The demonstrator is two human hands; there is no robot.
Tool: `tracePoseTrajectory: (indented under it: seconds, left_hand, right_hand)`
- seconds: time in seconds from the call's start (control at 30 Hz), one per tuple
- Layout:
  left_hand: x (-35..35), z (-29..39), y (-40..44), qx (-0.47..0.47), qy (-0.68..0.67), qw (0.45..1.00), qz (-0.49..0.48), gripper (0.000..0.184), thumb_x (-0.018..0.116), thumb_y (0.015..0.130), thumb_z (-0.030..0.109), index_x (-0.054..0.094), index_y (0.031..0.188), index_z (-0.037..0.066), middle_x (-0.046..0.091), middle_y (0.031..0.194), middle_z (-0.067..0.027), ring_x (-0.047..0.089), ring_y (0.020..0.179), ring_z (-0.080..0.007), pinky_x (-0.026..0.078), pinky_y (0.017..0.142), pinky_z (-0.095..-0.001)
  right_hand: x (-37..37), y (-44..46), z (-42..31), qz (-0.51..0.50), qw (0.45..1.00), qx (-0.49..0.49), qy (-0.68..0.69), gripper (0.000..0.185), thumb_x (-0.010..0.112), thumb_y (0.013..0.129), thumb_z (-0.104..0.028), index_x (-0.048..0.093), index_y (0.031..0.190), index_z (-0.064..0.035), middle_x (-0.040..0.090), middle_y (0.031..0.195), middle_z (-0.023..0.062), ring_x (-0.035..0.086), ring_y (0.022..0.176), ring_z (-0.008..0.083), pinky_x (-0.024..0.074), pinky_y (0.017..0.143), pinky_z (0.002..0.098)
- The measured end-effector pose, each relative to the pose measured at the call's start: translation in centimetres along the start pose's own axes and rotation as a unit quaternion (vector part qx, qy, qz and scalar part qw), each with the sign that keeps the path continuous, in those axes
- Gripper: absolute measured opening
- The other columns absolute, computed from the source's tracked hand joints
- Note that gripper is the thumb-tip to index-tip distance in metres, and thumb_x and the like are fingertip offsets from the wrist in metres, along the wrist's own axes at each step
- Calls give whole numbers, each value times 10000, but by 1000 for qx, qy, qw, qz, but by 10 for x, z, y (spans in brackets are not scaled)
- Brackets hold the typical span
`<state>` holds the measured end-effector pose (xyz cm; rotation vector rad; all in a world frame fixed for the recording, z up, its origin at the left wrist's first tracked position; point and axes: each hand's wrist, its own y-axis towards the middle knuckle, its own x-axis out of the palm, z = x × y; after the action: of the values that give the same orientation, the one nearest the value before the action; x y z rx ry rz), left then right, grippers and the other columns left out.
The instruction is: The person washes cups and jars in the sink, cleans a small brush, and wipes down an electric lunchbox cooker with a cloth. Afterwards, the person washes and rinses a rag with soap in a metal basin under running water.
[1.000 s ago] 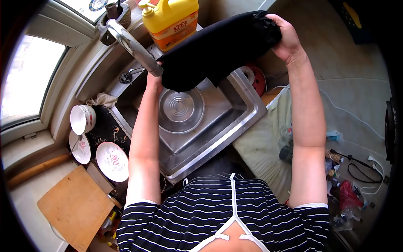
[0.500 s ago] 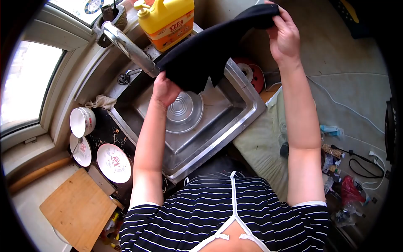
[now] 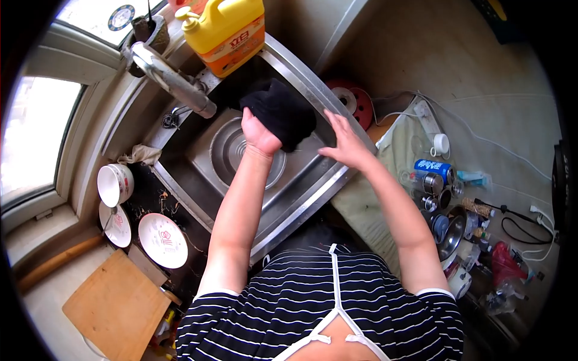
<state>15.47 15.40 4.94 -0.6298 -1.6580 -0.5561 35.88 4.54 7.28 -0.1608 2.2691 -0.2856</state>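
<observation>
A black cloth (image 3: 282,113) hangs bunched over the steel sink (image 3: 301,180), in the grip of my left hand (image 3: 260,135). Its fingers go partly out of sight behind the fabric. My right hand (image 3: 348,144) is over the sink's right rim, fingers apart and holding nothing, a short way from the cloth. Left of the cloth, the metal faucet (image 3: 174,84) reaches over the basin. Below my left hand a round, ringed metal piece (image 3: 220,153) shows on the sink floor.
A yellow detergent jug (image 3: 226,36) stands behind the sink. Left are a bowl (image 3: 114,185), plates (image 3: 162,240) and a wooden board (image 3: 117,304). On the right are a blue can (image 3: 435,169), a power strip (image 3: 426,117), cables and several jars and bottles.
The cloth, stretched between both hands before, is now bunched in my left hand, lower over the sink. My right hand has let go and come down to the left.
</observation>
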Motion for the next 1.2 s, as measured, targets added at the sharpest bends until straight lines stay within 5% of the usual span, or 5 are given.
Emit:
tracePoseTrajectory:
  seconds: [0.4,0.57,0.97,1.03,1.2]
  left_hand:
    - [36,17,-56,73,127,988,38,531,379,945,462,550,1242,56,555,1298,-135,498,1230,-310,336,1083,-490]
    - [-32,49,-108,47,378,798,467,738,509,766,17,301,1460,160,377,1403,-140,438,1233,-312,387,955,-601]
    - [21,-21,-68,17,130,963,234,692,445,898,627,499,1264,43,573,1253,-142,541,1161,-334,400,1043,-466]
    - [13,-22,-66,82,191,924,322,621,437,941,546,495,1282,31,572,1270,-140,562,1142,-329,417,1028,-454]
    - [15,-28,-65,294,379,767,426,525,607,913,404,451,1222,9,584,1160,-151,601,1050,-250,501,903,-363]
  right_hand:
    - [31,41,-24,177,894,11,412,243,671,760,42,559,954,-52,619,981,36,568,915,106,467,835,260]
    - [23,35,-27,208,817,-21,537,356,625,773,111,533,1073,-58,600,1020,19,563,945,102,458,870,252]
    - [50,16,-65,-15,692,-9,722,344,676,757,28,588,1074,-75,619,1055,53,584,996,162,458,918,292]
    - [50,27,-40,52,928,-33,368,588,788,693,-111,533,1222,-82,571,1195,99,561,1077,231,440,969,347]
    - [11,1,-58,56,986,-154,-17,1162,884,535,-327,223,1483,-200,236,1503,127,305,1349,355,311,1084,469]
